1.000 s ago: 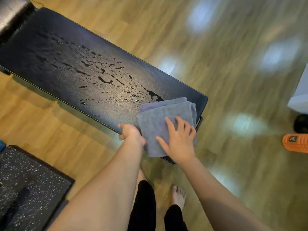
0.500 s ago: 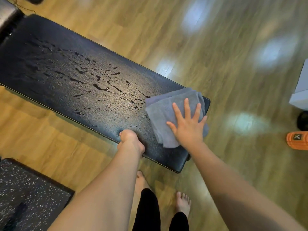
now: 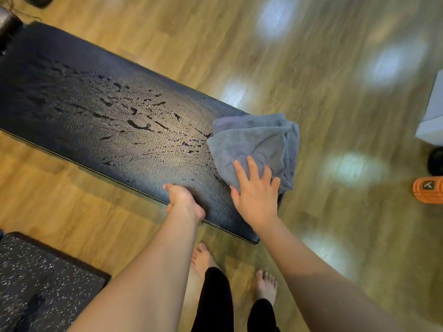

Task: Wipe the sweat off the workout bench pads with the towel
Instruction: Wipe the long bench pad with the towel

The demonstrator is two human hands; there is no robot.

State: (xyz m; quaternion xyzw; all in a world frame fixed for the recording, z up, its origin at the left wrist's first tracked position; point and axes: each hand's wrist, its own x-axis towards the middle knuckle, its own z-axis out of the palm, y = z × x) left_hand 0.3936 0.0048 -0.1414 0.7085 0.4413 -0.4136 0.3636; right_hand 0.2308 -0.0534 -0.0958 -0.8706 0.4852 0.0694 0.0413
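So the towel (image 3: 254,147) lies at the near-right end of the bench pad (image 3: 100,121), and my right hand (image 3: 257,192) is flat on top of it, fingers straight and spread, pressing the cloth down on the vinyl, not pinching it. My left hand (image 3: 183,200) is at the near edge of the pad, just left of the towel; fingers look curled over the rim, but the underside is hidden so I cannot tell how firm the grip is. What matters for the coming stroke: the pad's long axis runs from my hands away to the upper left, and nearly all the sweat (image 3: 143,125) lies that way, i.e. to the left and beyond the towel, w/ the closest drops almost touching the towel's left edge. The right hand is the nearer one to push along this axis, I think, while the left one braces the bench. The towel is grey, soft, folded in a few layers, a bit bunched at its right side where it hangs past the pad end over the wood floor (image 3: 335,68). The pad is black, textured, glossy where wet; drops and streaks are dark and scattered, thinner toward the far end. By my judgement the wiping is only at the beginning.
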